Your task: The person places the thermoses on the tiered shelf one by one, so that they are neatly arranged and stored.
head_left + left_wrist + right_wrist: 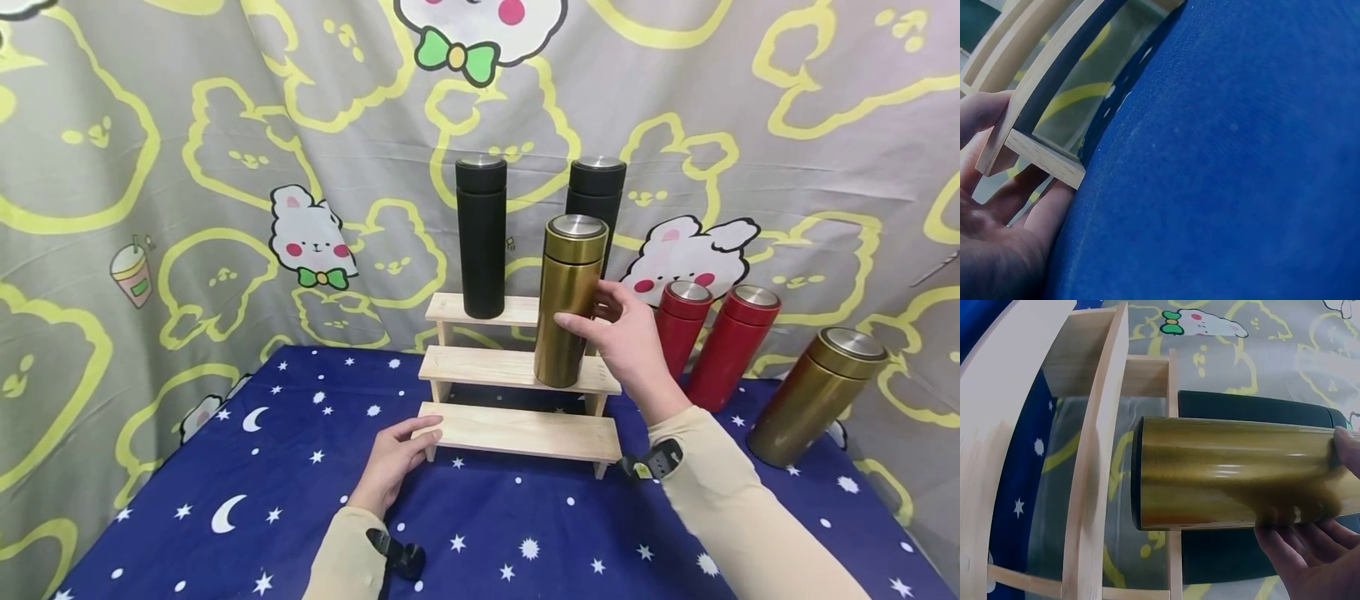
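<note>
My right hand [630,337] grips a gold thermos flask [570,308] with a silver lid top, thumb on one side and fingers on the other. In the right wrist view the gold flask's dark base stands a little apart from the middle step of a three-step wooden display stand [517,429]. My left hand [396,458] holds the left end of the lowest step. The left wrist view puts its thumb by the board's edge and its fingers around the leg. Two black flasks are on the top step: one at left [482,242], another [611,187] partly hidden behind the gold one.
Right of the stand, two red flasks, a nearer one [731,350] and one beside it [681,325], stand on the blue star-patterned cloth [300,500]. Farther right stands another gold flask [813,396]. A patterned grey curtain [360,158] hangs behind.
</note>
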A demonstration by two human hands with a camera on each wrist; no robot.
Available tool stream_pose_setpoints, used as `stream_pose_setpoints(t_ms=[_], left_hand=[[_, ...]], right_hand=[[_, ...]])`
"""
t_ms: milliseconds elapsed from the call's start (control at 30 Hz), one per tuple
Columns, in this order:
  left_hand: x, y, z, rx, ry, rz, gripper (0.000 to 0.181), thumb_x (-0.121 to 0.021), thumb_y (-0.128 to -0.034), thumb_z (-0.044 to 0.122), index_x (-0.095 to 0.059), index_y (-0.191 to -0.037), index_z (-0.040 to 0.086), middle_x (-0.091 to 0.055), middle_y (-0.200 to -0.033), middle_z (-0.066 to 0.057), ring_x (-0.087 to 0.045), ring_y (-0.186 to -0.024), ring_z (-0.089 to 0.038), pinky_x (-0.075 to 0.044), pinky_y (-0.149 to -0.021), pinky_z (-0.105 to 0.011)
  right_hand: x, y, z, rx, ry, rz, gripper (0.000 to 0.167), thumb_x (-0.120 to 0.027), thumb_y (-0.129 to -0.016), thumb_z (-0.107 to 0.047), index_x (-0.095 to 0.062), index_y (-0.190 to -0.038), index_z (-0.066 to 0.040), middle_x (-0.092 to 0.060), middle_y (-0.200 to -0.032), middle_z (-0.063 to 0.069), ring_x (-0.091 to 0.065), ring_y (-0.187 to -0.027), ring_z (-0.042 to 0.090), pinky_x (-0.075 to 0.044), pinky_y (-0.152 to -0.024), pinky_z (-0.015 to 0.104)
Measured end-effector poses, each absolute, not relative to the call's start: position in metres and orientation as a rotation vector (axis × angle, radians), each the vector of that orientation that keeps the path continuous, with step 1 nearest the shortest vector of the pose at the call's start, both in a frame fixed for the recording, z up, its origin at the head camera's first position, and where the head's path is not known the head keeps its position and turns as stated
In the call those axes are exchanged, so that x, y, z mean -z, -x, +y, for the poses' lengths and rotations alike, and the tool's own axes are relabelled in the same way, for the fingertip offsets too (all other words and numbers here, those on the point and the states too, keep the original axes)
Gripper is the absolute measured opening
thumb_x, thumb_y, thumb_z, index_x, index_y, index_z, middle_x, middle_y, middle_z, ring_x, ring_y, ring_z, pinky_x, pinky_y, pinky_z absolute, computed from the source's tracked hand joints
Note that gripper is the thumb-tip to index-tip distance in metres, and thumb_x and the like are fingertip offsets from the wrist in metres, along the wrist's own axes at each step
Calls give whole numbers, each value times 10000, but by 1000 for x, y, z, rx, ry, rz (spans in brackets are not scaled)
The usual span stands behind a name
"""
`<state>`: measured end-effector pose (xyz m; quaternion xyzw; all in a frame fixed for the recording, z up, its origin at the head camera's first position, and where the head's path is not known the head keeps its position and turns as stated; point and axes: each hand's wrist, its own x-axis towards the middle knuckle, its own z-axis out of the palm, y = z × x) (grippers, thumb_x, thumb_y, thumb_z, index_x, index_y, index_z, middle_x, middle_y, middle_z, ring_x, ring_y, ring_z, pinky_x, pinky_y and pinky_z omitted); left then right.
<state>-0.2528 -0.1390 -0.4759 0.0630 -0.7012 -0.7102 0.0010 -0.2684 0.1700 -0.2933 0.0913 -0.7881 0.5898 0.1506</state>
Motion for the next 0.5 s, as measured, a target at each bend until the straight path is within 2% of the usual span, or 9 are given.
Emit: stream_pose_setpoints(t_ms=[267,500], left_hand=[[476,252,-138,2209,-186,-2216,304,-790,-834,140,-739,-1108,20,-550,-1319,-223,-650,-1005,-236,-523,-834,-348],[476,252,-138,2201,-203,-2220,315,-786,-837,135,-732,-1123,14,-543,-1333,-223,-643,-1025,-240,-514,-859,-369]], right_hand=[[296,274,161,-1706,-259,-2280,733,-803,-834,-313,-458,-1424,-49,-537,-1336,132,-495,-1212,287,-411,-983,508],[296,278,148,-1727,-259,-2286,726,-811,-826,-310,-467,-1420,-71,-547,-1327,116,-514,-1198,277,-428,-978,476]])
